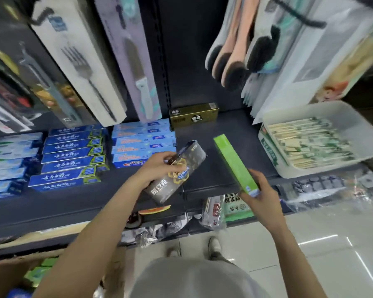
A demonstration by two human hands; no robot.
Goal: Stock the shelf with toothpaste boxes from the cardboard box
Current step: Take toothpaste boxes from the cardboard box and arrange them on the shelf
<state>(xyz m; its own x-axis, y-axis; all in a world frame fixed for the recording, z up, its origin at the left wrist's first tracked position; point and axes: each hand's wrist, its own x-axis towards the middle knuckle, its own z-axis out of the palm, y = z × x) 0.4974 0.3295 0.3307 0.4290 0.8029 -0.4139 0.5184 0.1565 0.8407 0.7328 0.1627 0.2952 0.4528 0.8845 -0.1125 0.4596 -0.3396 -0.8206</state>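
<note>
My left hand point(159, 166) grips a dark grey toothpaste box point(177, 175) with a gold badge, held tilted over the dark shelf point(220, 168). My right hand point(261, 196) grips the near end of a green toothpaste box point(233, 162), which points away toward the back of the shelf. Stacks of blue toothpaste boxes point(73, 155) and lighter blue ones point(142, 143) lie on the shelf's left half. A gold-black box point(193, 115) stands at the back. The cardboard box point(11, 274) sits at the lower left, with green boxes point(39, 272) inside.
A white tray point(340, 117) of green-and-cream packets fills the shelf's right end. Boxed cutlery point(80, 61) and brushes point(241, 57) hang above. Packaged goods point(215, 209) lie on the lower shelf. My shoes point(213, 246) stand on the tiled floor point(310, 244).
</note>
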